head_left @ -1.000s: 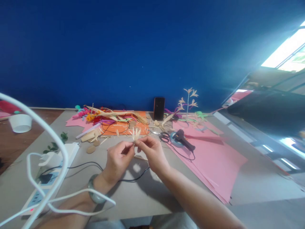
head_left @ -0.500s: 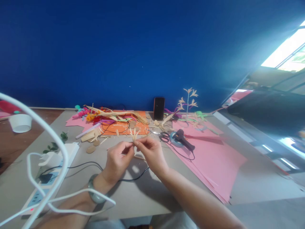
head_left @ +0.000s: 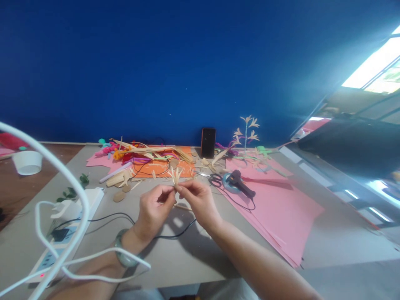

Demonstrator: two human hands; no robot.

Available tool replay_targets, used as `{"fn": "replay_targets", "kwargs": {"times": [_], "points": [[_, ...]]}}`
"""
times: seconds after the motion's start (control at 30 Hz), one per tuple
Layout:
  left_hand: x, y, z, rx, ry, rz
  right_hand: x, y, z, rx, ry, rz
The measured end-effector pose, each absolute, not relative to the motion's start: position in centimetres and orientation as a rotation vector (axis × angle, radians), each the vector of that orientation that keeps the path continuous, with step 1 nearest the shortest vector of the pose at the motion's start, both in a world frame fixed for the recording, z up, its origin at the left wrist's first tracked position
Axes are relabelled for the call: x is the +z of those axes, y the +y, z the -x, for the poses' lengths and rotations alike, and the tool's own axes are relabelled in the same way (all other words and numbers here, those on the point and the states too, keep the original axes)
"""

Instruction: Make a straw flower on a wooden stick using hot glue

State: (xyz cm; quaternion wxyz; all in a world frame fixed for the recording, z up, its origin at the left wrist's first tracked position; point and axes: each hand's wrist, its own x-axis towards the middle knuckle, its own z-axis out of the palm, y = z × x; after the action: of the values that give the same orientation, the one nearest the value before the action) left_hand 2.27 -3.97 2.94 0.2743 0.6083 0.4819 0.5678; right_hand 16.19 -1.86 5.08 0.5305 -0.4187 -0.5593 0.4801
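Note:
Between my fingertips is a small flower of pale dried husk strips [head_left: 175, 175], its pointed petals fanned upward. My left hand [head_left: 156, 208] pinches its base from the left. From the other side my right hand [head_left: 198, 204] grips the same base with thumb and forefinger, so the lower end is hidden. Just beyond the hands lies an orange sheet [head_left: 145, 168] strewn with husk scraps. Scissors [head_left: 215, 179] and a black glue gun [head_left: 240, 183] rest to the right. A standing stem with similar husk flowers [head_left: 246, 131] is at the back.
Pink paper sheets [head_left: 278, 212] cover the right side. A phone [head_left: 208, 142] leans upright against the blue wall [head_left: 187, 71]. On the left, a power strip [head_left: 78, 227] lies under a looping white cable [head_left: 67, 173]. A black cord [head_left: 175, 236] runs beneath my hands.
The husk petals between my fingers look slightly more turned and spread toward me. Both hands keep their pinch in nearly the same place.

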Motion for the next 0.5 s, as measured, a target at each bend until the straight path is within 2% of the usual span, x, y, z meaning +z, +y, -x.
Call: {"fn": "replay_targets", "kwargs": {"times": [0.5], "points": [[2.8,-3.98,-2.18,1.511,1.306,-1.588,5.28,-2.12,-16.13,1.184,-1.311,0.971]]}}
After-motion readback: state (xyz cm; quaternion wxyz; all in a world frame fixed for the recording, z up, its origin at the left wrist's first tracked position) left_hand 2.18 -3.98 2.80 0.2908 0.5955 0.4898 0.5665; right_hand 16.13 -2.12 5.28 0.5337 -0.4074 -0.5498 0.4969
